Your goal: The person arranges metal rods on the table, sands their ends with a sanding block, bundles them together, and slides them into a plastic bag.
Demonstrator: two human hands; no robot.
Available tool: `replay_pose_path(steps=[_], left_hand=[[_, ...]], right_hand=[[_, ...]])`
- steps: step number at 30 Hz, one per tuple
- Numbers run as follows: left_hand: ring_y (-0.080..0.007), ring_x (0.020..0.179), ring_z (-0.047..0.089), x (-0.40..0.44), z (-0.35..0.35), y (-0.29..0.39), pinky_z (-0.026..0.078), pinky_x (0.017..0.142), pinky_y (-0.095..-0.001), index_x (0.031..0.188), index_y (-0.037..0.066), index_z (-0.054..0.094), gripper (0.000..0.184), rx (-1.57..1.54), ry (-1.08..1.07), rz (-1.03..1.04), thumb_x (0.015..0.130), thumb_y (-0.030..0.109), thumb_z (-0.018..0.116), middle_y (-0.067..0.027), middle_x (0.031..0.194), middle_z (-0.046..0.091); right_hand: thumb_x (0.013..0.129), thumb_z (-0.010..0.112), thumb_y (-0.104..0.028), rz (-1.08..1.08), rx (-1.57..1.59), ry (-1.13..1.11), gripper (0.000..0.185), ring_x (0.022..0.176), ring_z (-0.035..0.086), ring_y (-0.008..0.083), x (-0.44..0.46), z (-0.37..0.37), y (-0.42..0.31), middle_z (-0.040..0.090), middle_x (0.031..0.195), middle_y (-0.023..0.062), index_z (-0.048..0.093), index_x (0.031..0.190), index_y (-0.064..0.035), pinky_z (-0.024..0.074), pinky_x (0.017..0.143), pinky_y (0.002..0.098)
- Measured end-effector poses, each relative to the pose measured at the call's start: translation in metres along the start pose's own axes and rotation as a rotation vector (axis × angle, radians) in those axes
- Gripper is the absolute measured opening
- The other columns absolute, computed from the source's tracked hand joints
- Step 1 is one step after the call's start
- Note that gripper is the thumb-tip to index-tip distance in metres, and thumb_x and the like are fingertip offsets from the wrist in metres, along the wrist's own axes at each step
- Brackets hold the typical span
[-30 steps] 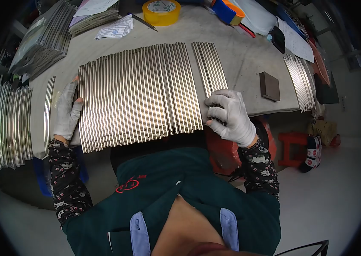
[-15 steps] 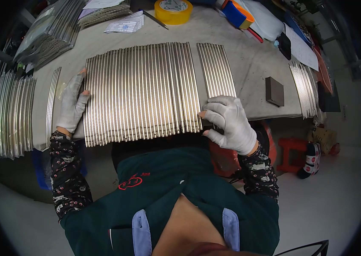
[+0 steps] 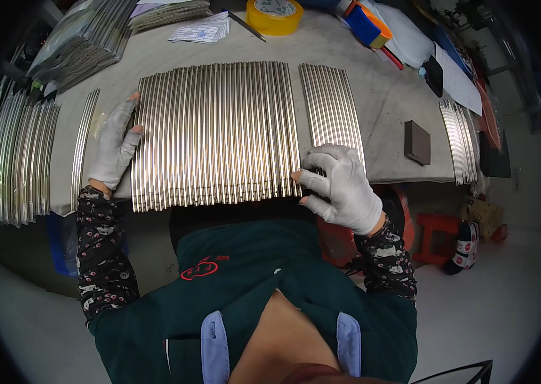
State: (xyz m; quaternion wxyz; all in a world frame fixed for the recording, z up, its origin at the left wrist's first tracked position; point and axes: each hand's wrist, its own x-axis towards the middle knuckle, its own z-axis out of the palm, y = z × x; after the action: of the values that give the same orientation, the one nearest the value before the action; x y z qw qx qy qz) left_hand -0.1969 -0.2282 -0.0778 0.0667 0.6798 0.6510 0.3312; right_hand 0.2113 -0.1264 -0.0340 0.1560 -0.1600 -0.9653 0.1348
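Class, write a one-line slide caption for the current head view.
Gloved left hand and right hand flank a wide row of metal rods on a table.

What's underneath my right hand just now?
The right hand covers much of the near part of the smaller rod group; the far part shows. Anything else beneath the hand is hidden.

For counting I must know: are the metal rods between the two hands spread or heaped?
Spread: the metal rods lie side by side in one row, left hand and right hand at its ends.
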Motion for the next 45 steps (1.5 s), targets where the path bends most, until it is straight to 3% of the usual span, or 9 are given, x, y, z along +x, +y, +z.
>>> replay_pose_path(steps=[6, 9, 15, 19, 34, 41, 43, 45], left_hand=[[-0.0299, 0.129, 0.046, 0.001, -0.002, 0.004, 0.035, 0.108, -0.0365, 0.14, 0.001, 0.041, 0.058, -0.035, -0.007, -0.024, 0.095, 0.036, 0.054, -0.0169, 0.137, 0.049], [-0.0299, 0.129, 0.047, 0.0, -0.001, 0.002, 0.035, 0.108, -0.0365, 0.14, 0.001, 0.041, 0.06, -0.035, -0.003, -0.029, 0.095, 0.038, 0.054, -0.0176, 0.137, 0.05], [-0.0312, 0.127, 0.048, 0.002, -0.003, 0.007, 0.037, 0.107, -0.0364, 0.139, 0.001, 0.042, 0.058, -0.06, -0.001, -0.039, 0.094, 0.033, 0.056, -0.0196, 0.135, 0.051], [-0.0342, 0.126, 0.048, 0.003, -0.004, 0.006, 0.037, 0.106, -0.0379, 0.138, 0.0, 0.043, 0.057, 0.011, -0.002, -0.005, 0.093, 0.032, 0.057, -0.0206, 0.134, 0.051], [-0.0365, 0.126, 0.048, 0.008, -0.005, 0.015, 0.038, 0.105, -0.0403, 0.134, -0.001, 0.047, 0.071, 0.017, 0.014, -0.038, 0.091, 0.056, 0.05, -0.0216, 0.133, 0.052], [-0.036, 0.126, 0.048, 0.009, -0.006, 0.016, 0.038, 0.106, -0.0402, 0.134, -0.001, 0.047, 0.066, -0.003, 0.01, -0.051, 0.092, 0.05, 0.052, -0.0202, 0.135, 0.051], [-0.0345, 0.13, 0.044, 0.008, -0.007, 0.014, 0.034, 0.108, -0.039, 0.14, 0.001, 0.041, 0.074, 0.031, -0.037, -0.053, 0.093, 0.059, 0.043, -0.0201, 0.137, 0.048], [-0.0346, 0.129, 0.045, 0.009, -0.007, 0.013, 0.034, 0.108, -0.0389, 0.139, 0.001, 0.042, 0.074, 0.023, -0.037, -0.064, 0.093, 0.059, 0.044, -0.0205, 0.137, 0.048]], right_hand=[[0.061, 0.081, -0.026, -0.045, 0.077, -0.006, 0.042, 0.101, 0.056, 0.0256, 0.007, 0.003, -0.002, 0.06, 0.103, 0.0063, 0.066, 0.098, -0.0117, 0.0417, 0.089, 0.0402], [0.055, 0.081, -0.022, -0.027, 0.068, 0.048, 0.047, 0.101, 0.057, 0.0301, 0.009, 0.006, -0.005, 0.059, 0.106, 0.0091, 0.065, 0.097, -0.0097, 0.0444, 0.083, 0.0431], [0.056, 0.081, -0.021, -0.072, 0.051, 0.001, 0.051, 0.102, 0.056, 0.03, 0.017, 0.006, -0.008, 0.059, 0.105, 0.009, 0.065, 0.103, -0.0097, 0.043, 0.087, 0.0427], [0.062, 0.081, -0.026, -0.043, 0.078, -0.024, 0.043, 0.108, 0.053, 0.0273, 0.02, 0.009, -0.012, 0.057, 0.109, 0.0071, 0.065, 0.099, -0.0123, 0.0405, 0.092, 0.0425], [0.062, 0.08, -0.028, -0.065, 0.036, -0.09, 0.044, 0.113, 0.052, 0.0265, 0.034, 0.01, -0.021, 0.057, 0.114, 0.0065, 0.065, 0.101, -0.012, 0.039, 0.097, 0.0434], [0.062, 0.08, -0.028, -0.108, 0.068, -0.066, 0.047, 0.111, 0.051, 0.0271, 0.041, 0.011, -0.024, 0.055, 0.112, 0.0064, 0.064, 0.103, -0.0125, 0.038, 0.097, 0.0431], [0.059, 0.081, -0.027, -0.113, 0.063, -0.077, 0.051, 0.111, 0.052, 0.0294, 0.043, 0.011, -0.025, 0.055, 0.114, 0.0082, 0.063, 0.105, -0.0124, 0.0386, 0.096, 0.0439], [0.057, 0.081, -0.025, -0.116, 0.058, -0.088, 0.055, 0.112, 0.052, 0.0316, 0.044, 0.011, -0.026, 0.054, 0.116, 0.01, 0.063, 0.107, -0.0123, 0.0393, 0.095, 0.0448]])
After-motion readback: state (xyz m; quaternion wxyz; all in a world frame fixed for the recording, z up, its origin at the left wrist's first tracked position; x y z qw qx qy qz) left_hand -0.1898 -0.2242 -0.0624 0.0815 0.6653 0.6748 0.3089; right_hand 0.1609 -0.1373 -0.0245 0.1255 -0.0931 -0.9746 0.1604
